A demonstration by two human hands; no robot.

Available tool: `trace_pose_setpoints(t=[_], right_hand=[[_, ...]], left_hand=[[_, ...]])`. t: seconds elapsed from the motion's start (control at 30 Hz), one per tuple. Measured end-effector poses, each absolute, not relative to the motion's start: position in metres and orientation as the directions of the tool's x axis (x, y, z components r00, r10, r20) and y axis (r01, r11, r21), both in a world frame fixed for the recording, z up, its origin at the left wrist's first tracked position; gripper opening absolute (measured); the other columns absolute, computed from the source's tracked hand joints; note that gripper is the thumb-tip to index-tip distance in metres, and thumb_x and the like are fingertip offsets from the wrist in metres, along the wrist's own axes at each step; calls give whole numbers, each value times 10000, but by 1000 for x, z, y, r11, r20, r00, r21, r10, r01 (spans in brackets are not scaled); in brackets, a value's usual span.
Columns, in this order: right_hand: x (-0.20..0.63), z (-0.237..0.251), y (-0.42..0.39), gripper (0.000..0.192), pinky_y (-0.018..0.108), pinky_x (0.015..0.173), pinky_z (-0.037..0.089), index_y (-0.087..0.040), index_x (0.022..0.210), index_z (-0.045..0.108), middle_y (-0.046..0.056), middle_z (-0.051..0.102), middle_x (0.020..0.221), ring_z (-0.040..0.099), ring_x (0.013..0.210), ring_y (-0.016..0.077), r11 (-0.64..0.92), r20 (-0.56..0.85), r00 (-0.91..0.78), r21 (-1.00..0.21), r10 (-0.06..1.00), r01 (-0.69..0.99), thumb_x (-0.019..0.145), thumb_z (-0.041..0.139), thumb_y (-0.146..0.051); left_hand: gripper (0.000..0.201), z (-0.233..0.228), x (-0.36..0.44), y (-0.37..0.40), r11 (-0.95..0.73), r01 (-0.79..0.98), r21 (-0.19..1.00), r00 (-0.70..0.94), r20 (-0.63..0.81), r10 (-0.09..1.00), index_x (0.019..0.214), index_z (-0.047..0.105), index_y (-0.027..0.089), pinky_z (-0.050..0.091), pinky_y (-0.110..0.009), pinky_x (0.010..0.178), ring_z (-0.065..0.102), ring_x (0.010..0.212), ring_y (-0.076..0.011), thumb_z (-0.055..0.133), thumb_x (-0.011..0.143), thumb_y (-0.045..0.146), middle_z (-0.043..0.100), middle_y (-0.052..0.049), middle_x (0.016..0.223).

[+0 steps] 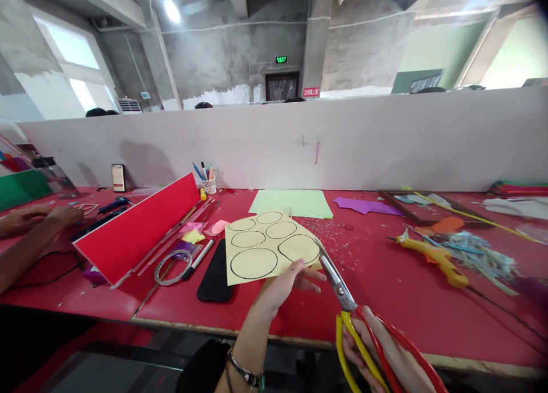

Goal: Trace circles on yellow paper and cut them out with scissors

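Observation:
A pale yellow sheet point(257, 259) with several ovals drawn in black is held up over the red table. My left hand point(289, 284) grips its lower right edge, thumb on top and the other fingers underneath. In my right hand point(368, 347) is a pair of scissors point(341, 290) with one yellow and one red handle. Their blades point up and left, with the tips at the sheet's right edge beside the lower right oval. How far the blades are apart is hard to make out.
A black phone point(214, 276) lies left of the sheet, near a tape roll point(173, 267) and a marker point(199, 259). A red board point(141, 227) stands beyond them, with a co-worker's hands point(60, 216) behind it. Light green paper point(291, 203) lies behind; a yellow glue gun point(432, 259) is right.

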State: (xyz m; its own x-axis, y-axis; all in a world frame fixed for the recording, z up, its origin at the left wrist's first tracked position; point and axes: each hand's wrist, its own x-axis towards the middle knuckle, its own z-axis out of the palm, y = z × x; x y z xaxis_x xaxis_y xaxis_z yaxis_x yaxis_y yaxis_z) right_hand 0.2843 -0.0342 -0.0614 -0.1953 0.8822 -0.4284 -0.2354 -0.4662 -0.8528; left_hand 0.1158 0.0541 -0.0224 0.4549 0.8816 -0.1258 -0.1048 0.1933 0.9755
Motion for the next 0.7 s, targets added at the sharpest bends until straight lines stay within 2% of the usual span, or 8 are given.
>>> trace_pose_setpoints(t=[0.13,0.2,0.3,0.43,0.5,0.6,0.7], right_hand=[[279,-57,-32,555,124,283,304,-161,610,472,-54,438,462,330,277,17,-474,-440,-181,-838,880,-268,763,398,-689],[276,-54,-29,545,132,285,311,-165,612,463,-56,429,460,332,280,22,-458,-431,-157,-846,889,-271,757,406,-688],[273,-52,-26,549,139,276,309,-169,612,450,-51,450,481,334,274,22,-439,-417,-138,-863,898,-250,728,420,-705],[272,-54,-26,546,133,274,299,-169,597,441,-53,437,472,323,270,17,-475,-444,-171,-845,879,-248,743,407,-694],[272,-57,-28,536,129,275,298,-168,598,447,-57,424,466,320,269,16,-488,-458,-168,-837,873,-249,762,398,-676],[273,-59,-31,523,126,278,306,-166,620,463,-56,451,493,317,270,9,-468,-436,-176,-847,883,-251,771,405,-663],[274,-60,-32,514,125,278,304,-166,644,469,-56,465,502,324,271,10,-434,-403,-169,-870,900,-235,775,411,-660]], left_hand=[[491,-22,110,59,215,-227,950,388,-114,914,809,672,118,469,-265,723,637,658,-152,396,825,524,709,-101,893],[435,-23,106,63,204,-284,937,345,-98,933,948,631,115,476,-241,650,632,629,-136,420,836,479,707,-107,901],[434,-26,102,67,206,-325,923,303,-105,947,1175,489,141,481,-230,602,636,610,-130,444,845,418,706,-98,895],[458,-32,107,70,287,-333,898,365,-158,918,1194,472,131,488,-232,583,641,608,-136,369,872,440,698,-119,907],[470,-34,112,70,350,-418,838,394,-180,901,1182,470,134,509,-273,612,659,743,-175,331,879,465,673,-142,1003],[464,-33,121,69,467,-599,651,402,-260,878,1179,434,156,524,-422,734,566,1070,-250,360,858,483,585,-154,1181],[399,-32,127,70,493,-697,520,357,-345,868,1098,479,151,489,-491,824,497,1164,-264,427,836,447,578,-149,1181]])
